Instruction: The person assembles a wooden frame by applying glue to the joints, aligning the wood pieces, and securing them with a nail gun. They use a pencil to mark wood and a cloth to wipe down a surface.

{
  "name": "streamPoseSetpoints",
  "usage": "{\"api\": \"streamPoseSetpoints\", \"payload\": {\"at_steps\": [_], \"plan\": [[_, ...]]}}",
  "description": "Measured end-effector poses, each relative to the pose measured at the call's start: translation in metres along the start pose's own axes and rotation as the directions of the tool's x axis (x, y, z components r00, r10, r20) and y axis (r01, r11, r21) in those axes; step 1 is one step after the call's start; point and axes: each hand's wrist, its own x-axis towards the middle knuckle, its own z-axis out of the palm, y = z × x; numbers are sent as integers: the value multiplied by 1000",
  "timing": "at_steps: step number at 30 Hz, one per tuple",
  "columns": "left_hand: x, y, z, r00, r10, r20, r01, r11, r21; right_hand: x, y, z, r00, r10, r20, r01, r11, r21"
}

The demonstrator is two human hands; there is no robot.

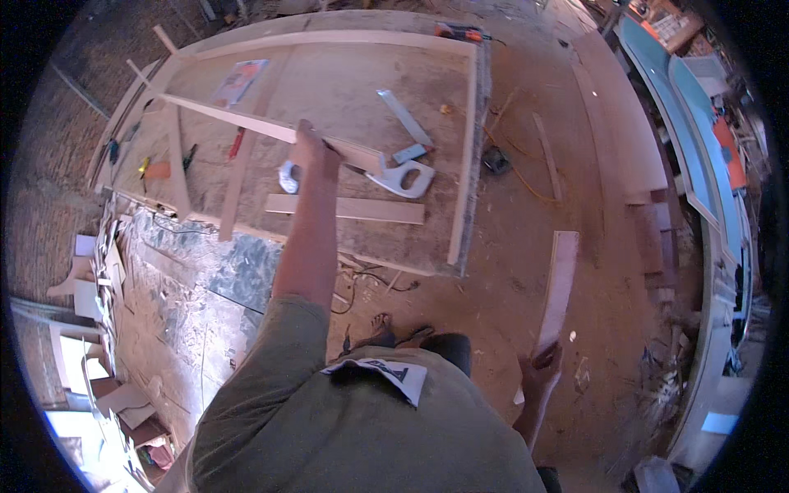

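My left hand (pixel 309 145) is closed on a long pale wooden strip (pixel 230 122), held at an angle over the low plywood work surface (pixel 329 82). Below it lie a hand saw with a white handle (pixel 413 186), a short pale board (pixel 345 210) and a small white object (pixel 288 177) partly behind my arm. A metal square (pixel 400 117) lies near the saw. My right hand (pixel 542 364) is closed on the end of another flat pale board (pixel 555 287) at my right side.
An orange drill (pixel 460 34), a red tool (pixel 236 144) and framing strips (pixel 470 156) lie on the work surface. On the floor are a black charger (pixel 496 161) with cord and loose wood. Scraps (pixel 123 393) line the left; long blue sheets (pixel 699 140) stand at the right.
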Motion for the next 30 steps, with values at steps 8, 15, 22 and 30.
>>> {"api": "streamPoseSetpoints", "payload": {"at_steps": [8,15,22,30], "plan": [[22,-51,40,981,96,-171,-86,994,67,102,60,-62,995,-88,-50,87,996,-24],[32,-82,87,989,136,-63,-134,990,45,240,40,-129,991,-53,123,5,933,361],[57,-93,105,992,122,-44,-118,989,91,426,-12,-131,822,-396,410,156,849,505],[76,-112,133,973,171,-153,-161,984,74,533,-202,-50,697,-570,434,706,652,-277]]}}
